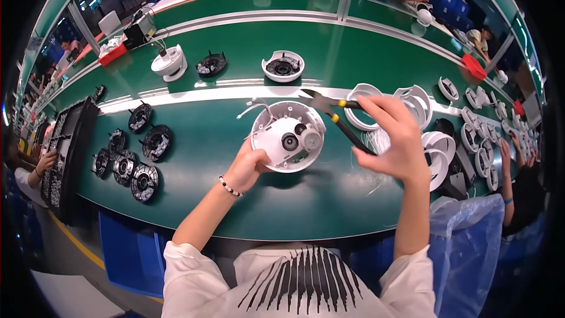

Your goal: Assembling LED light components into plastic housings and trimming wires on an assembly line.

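left hand [247, 168] fingers curl on the white dome camera housing [287, 136] while right hand [395, 138] fingers pinch cutting pliers [335, 116], seemingly trimming; the next snip needs steady aim.

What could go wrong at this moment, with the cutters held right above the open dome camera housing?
1. The right hand holds the cutters with their tips at the rim of the white housing; they could nick the white wires sticking out at its upper left.
2. Only the left hand steadies the housing at its lower edge, so it might tip or slide on the green belt.
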The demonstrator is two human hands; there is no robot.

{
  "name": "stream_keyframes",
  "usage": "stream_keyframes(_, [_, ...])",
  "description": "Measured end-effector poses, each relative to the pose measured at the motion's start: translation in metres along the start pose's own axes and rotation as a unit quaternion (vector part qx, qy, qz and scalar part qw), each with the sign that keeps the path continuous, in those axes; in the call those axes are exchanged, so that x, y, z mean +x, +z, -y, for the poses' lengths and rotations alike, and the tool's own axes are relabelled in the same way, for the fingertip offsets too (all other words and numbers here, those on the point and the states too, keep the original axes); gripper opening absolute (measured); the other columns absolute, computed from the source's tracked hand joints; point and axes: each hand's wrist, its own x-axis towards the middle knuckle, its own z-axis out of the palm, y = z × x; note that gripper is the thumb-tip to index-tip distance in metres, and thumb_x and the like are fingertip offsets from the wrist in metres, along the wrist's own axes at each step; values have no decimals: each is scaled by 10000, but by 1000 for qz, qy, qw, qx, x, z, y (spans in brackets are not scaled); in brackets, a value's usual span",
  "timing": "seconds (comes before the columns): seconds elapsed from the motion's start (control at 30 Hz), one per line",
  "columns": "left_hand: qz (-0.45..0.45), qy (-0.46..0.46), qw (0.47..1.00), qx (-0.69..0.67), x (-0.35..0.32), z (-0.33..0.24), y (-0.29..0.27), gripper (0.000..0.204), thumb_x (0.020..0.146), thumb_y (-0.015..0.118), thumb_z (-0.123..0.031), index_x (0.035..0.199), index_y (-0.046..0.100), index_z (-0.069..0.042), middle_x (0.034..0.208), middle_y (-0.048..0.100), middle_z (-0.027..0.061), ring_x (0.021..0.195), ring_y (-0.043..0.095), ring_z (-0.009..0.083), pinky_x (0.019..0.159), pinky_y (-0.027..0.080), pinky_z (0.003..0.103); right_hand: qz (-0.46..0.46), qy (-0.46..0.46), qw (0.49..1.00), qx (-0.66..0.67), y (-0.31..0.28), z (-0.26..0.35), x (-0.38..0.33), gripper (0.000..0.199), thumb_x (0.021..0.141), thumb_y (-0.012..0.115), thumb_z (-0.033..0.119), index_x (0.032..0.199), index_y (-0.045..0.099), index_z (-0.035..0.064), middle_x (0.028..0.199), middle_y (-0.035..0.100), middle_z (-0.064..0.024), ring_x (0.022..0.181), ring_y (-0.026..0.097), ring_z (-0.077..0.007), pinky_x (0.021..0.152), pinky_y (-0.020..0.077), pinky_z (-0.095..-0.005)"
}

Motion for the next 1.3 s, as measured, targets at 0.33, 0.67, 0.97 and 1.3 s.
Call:
stream_keyframes(0.33, [44, -36, 998, -7, -6, 0, -9, 641, 673, 431, -9, 1280, 229, -47, 1160, 440, 112, 965, 539, 209, 755, 528, 374, 216, -140, 952, -167, 7, 20, 54, 574, 468, 701, 75, 1022, 553, 48, 962, 532, -59, 826, 487, -210, 697, 382, -320])
stream_keyframes(0.67, [61, -60, 996, 4, -6, -1, -11, 645, 678, 430, -18, 1282, 208, -50, 1179, 408, 115, 993, 519, 217, 755, 524, 370, 260, -215, 915, -220, 34, 25, 67, 475, 534, 616, 49, 1005, 565, 37, 891, 528, -37, 785, 476, -184, 678, 380, -285])
stream_keyframes(0.97, [58, -58, 997, -15, -7, 1, -17, 625, 673, 439, -18, 1271, 262, -58, 1152, 467, 120, 1001, 534, 233, 785, 513, 389, 322, -192, 900, -223, 40, 30, 60, 441, 539, 627, 97, 967, 561, 16, 842, 552, -55, 671, 548, -200, 560, 443, -310])
stream_keyframes(1.3, [50, -108, 992, -29, -5, 2, -19, 599, 695, 447, -29, 1265, 269, -67, 1156, 459, 137, 990, 537, 250, 816, 487, 408, 185, -168, 965, -84, 34, 11, 68, 404, 540, 646, 127, 921, 555, 24, 849, 592, -85, 682, 571, -247, 566, 466, -345])
